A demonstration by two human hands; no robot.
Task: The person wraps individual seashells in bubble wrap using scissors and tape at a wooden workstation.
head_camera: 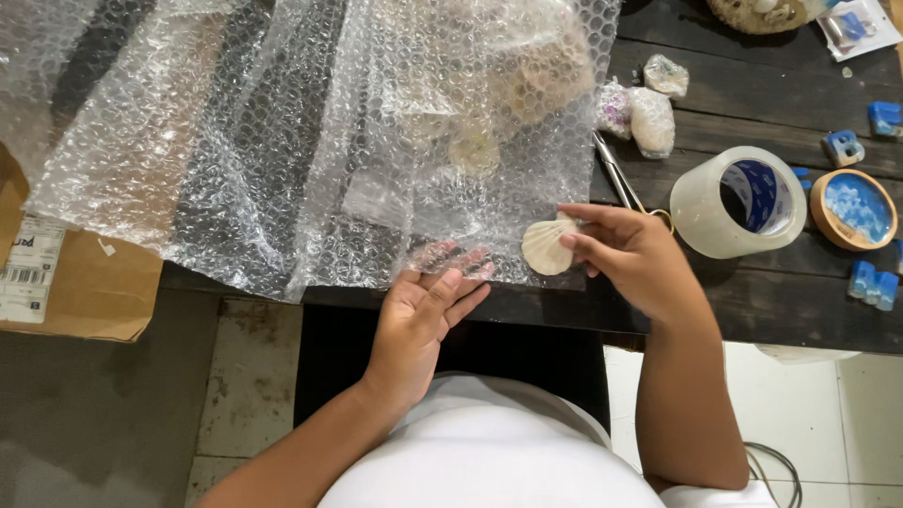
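The right hand (628, 254) pinches a pale, fan-shaped scallop shell (547, 246) between thumb and fingertips, closed on the shell's right edge. The shell hangs just over the near edge of the bubble wrap sheet (310, 150), at its lower right corner, with the ribbed fan spreading to the left, away from the hand.

The left hand (423, 320) lies palm up with the fingers loosely spread and slipped under the near edge of the bubble wrap sheet; it grips nothing firmly (the fingertips show through the plastic). The shell is to the right of this hand, near it but not touching, so the right hand is clearly the nearer one.

The bubble wrap sheet covers most of the dark desk (771, 301). To the right of it stand a roll of clear tape (738, 202) and two small wrapped bundles (640, 118), and scissors (616, 174) lie at its right edge. Other shells show faintly under the sheet.
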